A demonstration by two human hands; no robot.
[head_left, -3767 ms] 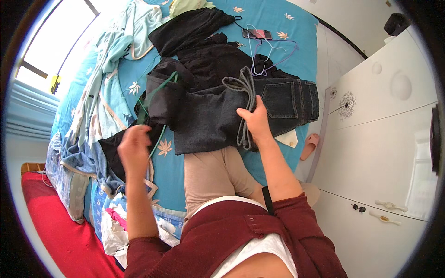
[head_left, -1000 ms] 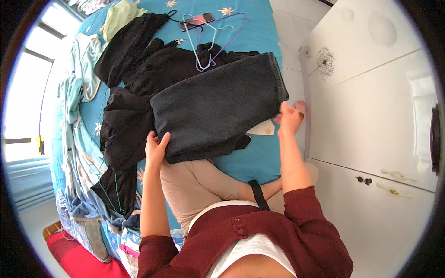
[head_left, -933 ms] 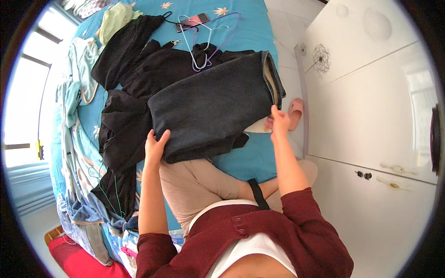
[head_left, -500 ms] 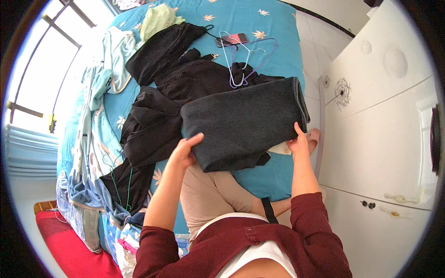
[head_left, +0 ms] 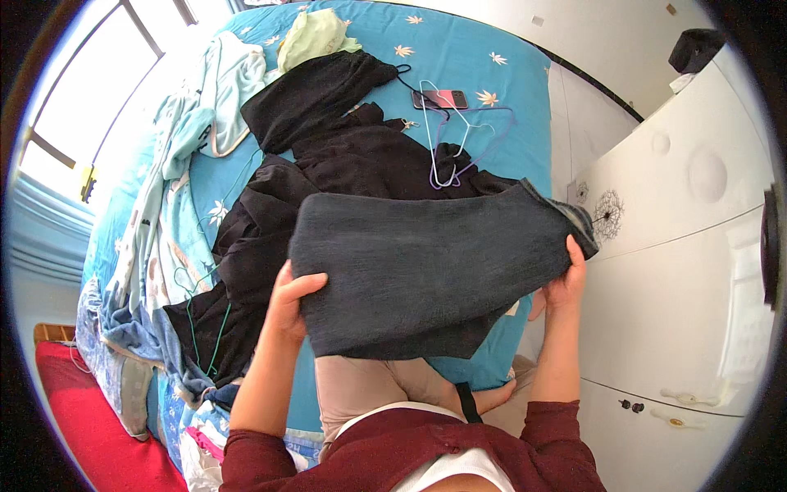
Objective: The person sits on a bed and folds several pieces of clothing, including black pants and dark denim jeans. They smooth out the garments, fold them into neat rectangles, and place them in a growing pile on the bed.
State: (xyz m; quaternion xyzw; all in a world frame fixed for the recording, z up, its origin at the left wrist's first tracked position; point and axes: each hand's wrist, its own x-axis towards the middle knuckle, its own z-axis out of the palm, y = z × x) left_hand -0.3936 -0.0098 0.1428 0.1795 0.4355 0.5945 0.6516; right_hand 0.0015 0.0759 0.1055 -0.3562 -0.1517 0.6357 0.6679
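A dark grey folded garment (head_left: 426, 262) is stretched between my two hands above my lap, its exact kind not clear. At its left end my left hand (head_left: 291, 303) grips the edge, thumb on top and fingers underneath. The right end is pinched by my right hand (head_left: 566, 275), beside a lighter inner edge that shows at the corner. Just beyond the garment lies a heap of black clothes (head_left: 352, 164) on the blue bed sheet (head_left: 525, 90). White and purple hangers (head_left: 447, 176) rest at the heap's far right side.
A phone (head_left: 439, 99) lies near the hangers. Pale green cloth (head_left: 316, 37) and a light blue blanket (head_left: 176, 221) are at the left. A white wardrobe (head_left: 689, 271) stands close on the right. A red cushioned seat (head_left: 98, 418) is at the lower left.
Both hands have drawn the garment nearer to me and spread slightly apart. Its right end now droops and opens a little at the corner. The view has shifted slightly.
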